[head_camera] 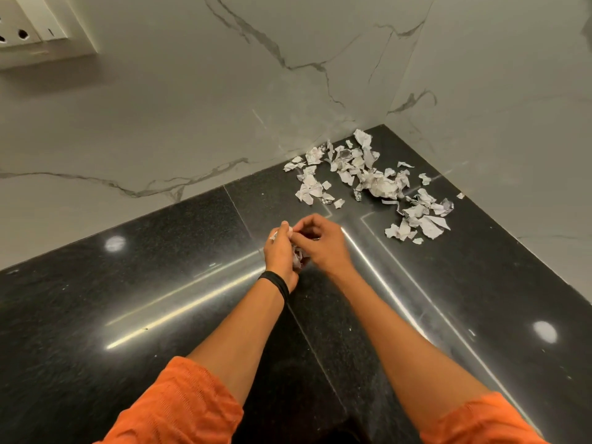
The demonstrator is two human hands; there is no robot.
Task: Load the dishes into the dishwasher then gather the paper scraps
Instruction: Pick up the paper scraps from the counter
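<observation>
Several torn white paper scraps (371, 177) lie scattered in the far right corner of the black granite counter (128, 299). My left hand (280, 251), with a black band at the wrist, is closed around a crumpled wad of scraps (298, 256) above the counter's middle. My right hand (320, 243) touches it from the right, its fingertips pinched on a small piece at the top of the wad. Both hands sit well short of the scattered pile. No dishes or dishwasher are in view.
Grey marble-look walls (192, 123) meet in a corner behind the pile. A white socket plate (38, 24) is on the wall at the top left. Orange sleeves (179, 408) cover my upper arms.
</observation>
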